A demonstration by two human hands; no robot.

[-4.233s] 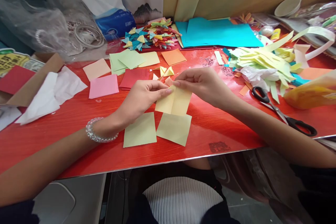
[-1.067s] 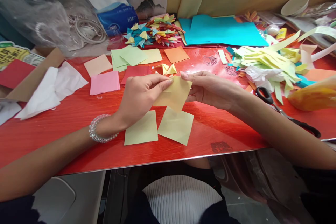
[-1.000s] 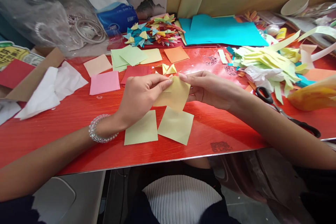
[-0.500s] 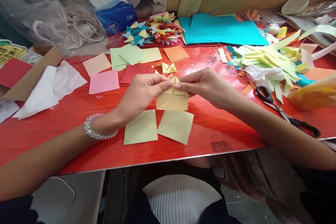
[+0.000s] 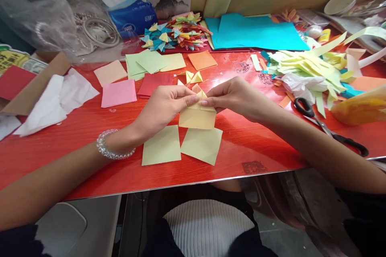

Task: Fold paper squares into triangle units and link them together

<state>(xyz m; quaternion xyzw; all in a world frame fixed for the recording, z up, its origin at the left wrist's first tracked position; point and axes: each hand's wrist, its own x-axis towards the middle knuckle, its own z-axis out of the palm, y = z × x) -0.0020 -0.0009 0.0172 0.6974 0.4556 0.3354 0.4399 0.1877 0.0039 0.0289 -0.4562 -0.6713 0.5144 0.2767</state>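
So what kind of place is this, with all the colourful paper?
It looks like a place for making paper crafts, maybe at home, but I can't be sure. The red table has pink paper squares, scissors and a pile of folded paper pieces.

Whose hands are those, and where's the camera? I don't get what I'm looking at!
There's no robot here, just a person's two bare hands. The camera sits on that person's head, looking forward and down at the work. The left hand and right hand pinch a partly folded yellow paper between them. Nearer the person, two pale squares lie on the red table. Farther back are more coloured squares, bright blue sheets and a heap of little folded pieces. Over to the right, scissors lie near a pile of paper strips.
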